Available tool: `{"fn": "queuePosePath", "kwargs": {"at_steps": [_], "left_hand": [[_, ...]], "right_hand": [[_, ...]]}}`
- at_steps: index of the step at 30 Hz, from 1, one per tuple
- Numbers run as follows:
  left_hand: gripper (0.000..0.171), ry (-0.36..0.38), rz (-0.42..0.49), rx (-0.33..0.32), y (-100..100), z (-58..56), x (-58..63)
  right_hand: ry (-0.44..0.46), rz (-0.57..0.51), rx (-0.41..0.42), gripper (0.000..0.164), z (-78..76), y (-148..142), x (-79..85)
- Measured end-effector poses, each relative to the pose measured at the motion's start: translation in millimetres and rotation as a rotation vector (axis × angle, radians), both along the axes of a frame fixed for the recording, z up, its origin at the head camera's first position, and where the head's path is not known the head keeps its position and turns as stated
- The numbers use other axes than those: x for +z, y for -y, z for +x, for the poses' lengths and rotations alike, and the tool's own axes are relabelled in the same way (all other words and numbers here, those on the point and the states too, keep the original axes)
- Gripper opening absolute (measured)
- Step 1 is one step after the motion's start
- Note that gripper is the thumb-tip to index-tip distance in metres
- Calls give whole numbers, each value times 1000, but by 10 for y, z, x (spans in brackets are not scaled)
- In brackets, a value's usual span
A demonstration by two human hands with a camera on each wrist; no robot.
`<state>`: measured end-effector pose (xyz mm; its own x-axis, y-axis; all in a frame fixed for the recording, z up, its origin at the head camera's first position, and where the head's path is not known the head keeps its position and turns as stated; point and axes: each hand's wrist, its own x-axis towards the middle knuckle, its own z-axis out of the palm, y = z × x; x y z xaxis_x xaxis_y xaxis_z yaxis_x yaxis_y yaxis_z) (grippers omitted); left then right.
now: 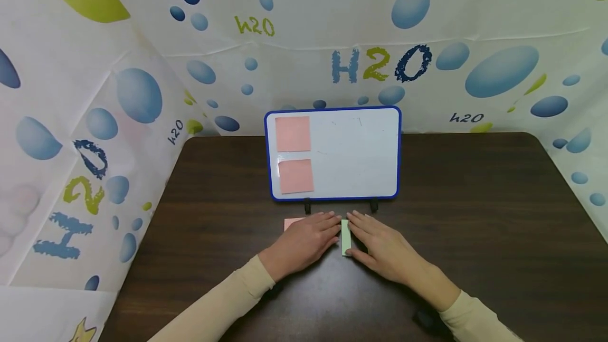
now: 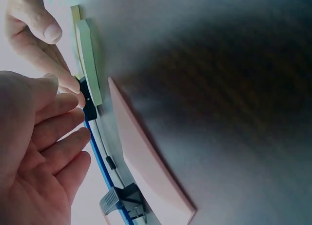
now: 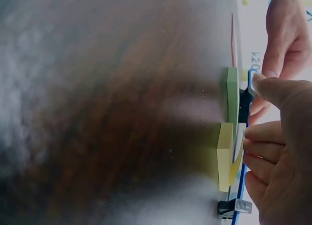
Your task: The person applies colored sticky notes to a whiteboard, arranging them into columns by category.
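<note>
My left hand (image 1: 304, 239) reaches over a pink sticky-note pad (image 1: 292, 223) and covers most of it in the head view. The left wrist view shows the whole pink pad (image 2: 146, 161) lying on the table beneath relaxed, nearly straight fingers. A narrow strip of a green sticky-note pad (image 1: 346, 239) shows between the two hands. My right hand (image 1: 385, 244) is spread over the right side of that pad, palm down, with nothing gripped. A yellow sticky-note pad (image 3: 224, 156) lies beside the green one, hidden under the right hand in the head view.
Behind the hands a blue-framed whiteboard (image 1: 356, 154) stands on black feet (image 1: 374, 205). Two pink sticky notes, an upper note (image 1: 292, 134) and a lower note (image 1: 296, 176), are stuck on its left side. A patterned white sheet (image 1: 304, 75) surrounds the dark wooden table (image 1: 475, 215).
</note>
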<state>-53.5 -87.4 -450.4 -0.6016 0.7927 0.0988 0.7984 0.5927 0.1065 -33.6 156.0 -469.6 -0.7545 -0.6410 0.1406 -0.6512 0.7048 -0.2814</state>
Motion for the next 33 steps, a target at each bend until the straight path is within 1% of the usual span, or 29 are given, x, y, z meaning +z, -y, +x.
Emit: {"fn": "queuePosePath", "kwargs": {"at_steps": [3,8,13,17,20,23,33], "left_hand": [[40,-9,-16,-5,-24,8,-21],[41,-37,-40,-14,-52,19,-48],[47,-60,-46,-26,-65,21,-55],[53,-39,-44,-29,-71,15,-48],[54,-20,-59,-18,-72,8,-46],[54,-18,-68,-15,-77,2,-50],[52,4,-47,-16,-96,-8,-57]], "right_hand": [[-9,-4,6,65,8,-6,-9],[8,3,11,65,21,9,-16],[23,14,18,65,35,20,-12],[24,33,19,64,19,26,-12],[35,42,20,64,1,28,-8],[51,45,16,64,-8,20,-3],[70,8,0,61,-2,13,-5]]}}
